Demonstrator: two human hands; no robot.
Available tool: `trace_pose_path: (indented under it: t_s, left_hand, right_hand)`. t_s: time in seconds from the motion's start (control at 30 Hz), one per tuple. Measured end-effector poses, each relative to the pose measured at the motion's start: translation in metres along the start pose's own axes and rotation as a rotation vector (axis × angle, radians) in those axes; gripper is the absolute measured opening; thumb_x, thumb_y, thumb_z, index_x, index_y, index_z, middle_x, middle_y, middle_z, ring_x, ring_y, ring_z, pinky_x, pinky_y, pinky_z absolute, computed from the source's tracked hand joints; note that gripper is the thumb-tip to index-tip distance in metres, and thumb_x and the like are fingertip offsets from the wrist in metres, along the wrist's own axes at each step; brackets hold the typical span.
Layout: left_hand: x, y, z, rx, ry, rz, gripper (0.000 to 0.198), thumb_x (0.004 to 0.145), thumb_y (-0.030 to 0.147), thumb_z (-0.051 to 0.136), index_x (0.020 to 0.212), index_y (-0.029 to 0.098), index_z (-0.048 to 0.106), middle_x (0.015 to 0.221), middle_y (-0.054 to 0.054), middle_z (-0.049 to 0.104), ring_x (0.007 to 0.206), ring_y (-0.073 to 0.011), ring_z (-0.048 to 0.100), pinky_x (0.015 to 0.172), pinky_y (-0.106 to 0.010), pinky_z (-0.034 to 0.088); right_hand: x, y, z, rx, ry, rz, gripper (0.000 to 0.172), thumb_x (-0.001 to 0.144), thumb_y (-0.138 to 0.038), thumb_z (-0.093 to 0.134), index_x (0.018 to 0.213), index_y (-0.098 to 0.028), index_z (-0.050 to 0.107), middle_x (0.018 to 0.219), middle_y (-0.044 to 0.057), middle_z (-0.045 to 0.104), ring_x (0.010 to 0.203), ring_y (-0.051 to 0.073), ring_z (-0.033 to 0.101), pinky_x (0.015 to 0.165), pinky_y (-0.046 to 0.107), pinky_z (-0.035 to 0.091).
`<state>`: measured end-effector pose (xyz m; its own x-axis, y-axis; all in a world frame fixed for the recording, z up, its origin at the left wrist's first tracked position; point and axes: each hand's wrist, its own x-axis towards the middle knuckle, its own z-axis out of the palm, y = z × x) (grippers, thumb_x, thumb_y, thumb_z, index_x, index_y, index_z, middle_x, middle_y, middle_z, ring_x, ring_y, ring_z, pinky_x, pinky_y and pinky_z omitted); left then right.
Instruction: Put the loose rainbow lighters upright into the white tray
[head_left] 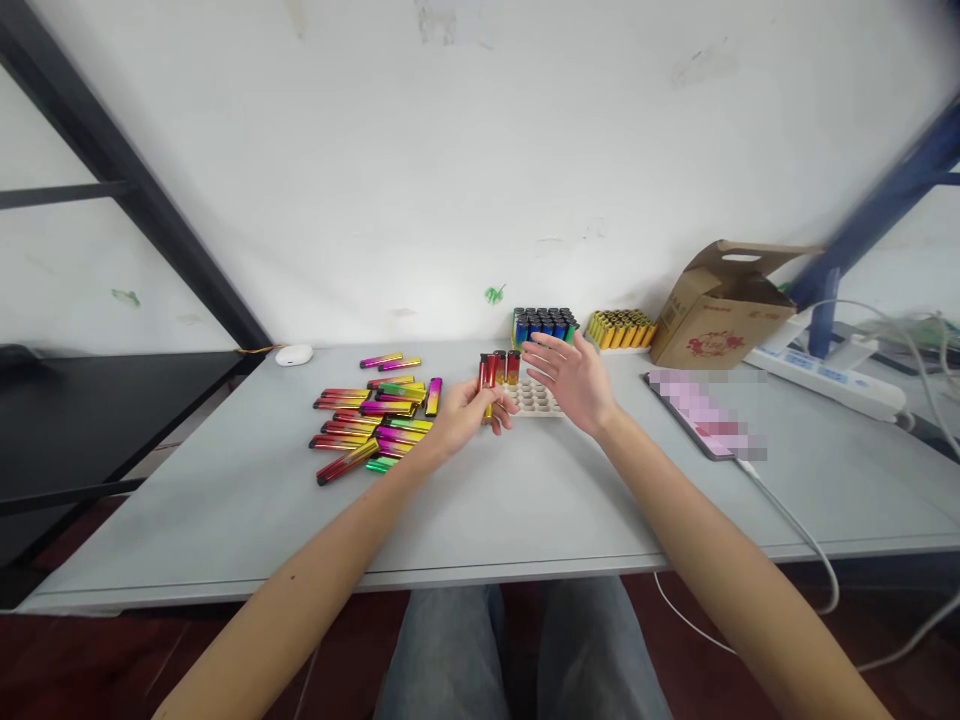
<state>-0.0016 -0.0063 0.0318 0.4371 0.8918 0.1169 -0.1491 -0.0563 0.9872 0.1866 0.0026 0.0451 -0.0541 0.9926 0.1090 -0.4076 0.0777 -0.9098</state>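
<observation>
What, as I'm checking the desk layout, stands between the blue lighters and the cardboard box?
Between blue lighters and cardboard box, the head view shows a cluster of yellow lighters.

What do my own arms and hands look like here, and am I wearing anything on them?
Your left forearm and right forearm are bare, with no sleeves in view. A small spot marks the left one. Your left hand and right hand have no gloves, and I see no watch or bracelet.
</observation>
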Motion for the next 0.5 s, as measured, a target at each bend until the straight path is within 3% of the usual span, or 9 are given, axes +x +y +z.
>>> trace_pose_path:
  t_s: [0.17, 0.3, 0.5]
  left_hand:
    - [-0.002, 0.004, -0.001, -0.141, -0.033, -0.056, 0.023, 0.08, 0.03, 0.061, 0.098, 0.016, 0.055, 0.073, -0.003, 0.065, 0.061, -0.0151, 0.062, 0.056, -0.027, 0.048]
    - [-0.001, 0.004, -0.003, -0.292, -0.064, -0.121, 0.012, 0.079, 0.027, 0.057, 0.079, 0.016, 0.053, 0.061, 0.002, 0.05, 0.053, -0.0114, 0.051, 0.056, -0.028, 0.048]
    - [0.002, 0.01, -0.007, -0.45, -0.124, -0.229, 0.045, 0.09, 0.052, 0.035, 0.066, 0.017, 0.049, 0.059, 0.001, 0.036, 0.05, -0.0122, 0.039, 0.049, -0.026, 0.039]
  right_hand:
    - [0.002, 0.0, -0.003, 0.007, 0.095, 0.051, 0.05, 0.084, -0.069, 0.043, 0.094, -0.027, 0.069, 0.115, 0.004, 0.069, 0.12, 0.026, 0.056, 0.1, 0.041, 0.045]
    - [0.006, 0.007, -0.006, -0.068, 0.131, 0.014, 0.055, 0.081, -0.074, 0.042, 0.092, -0.027, 0.069, 0.116, 0.004, 0.068, 0.116, 0.027, 0.057, 0.093, 0.039, 0.047]
    - [0.012, 0.016, -0.009, -0.266, 0.266, -0.112, 0.059, 0.078, -0.078, 0.041, 0.083, -0.025, 0.067, 0.113, 0.005, 0.069, 0.108, 0.027, 0.059, 0.092, 0.04, 0.043]
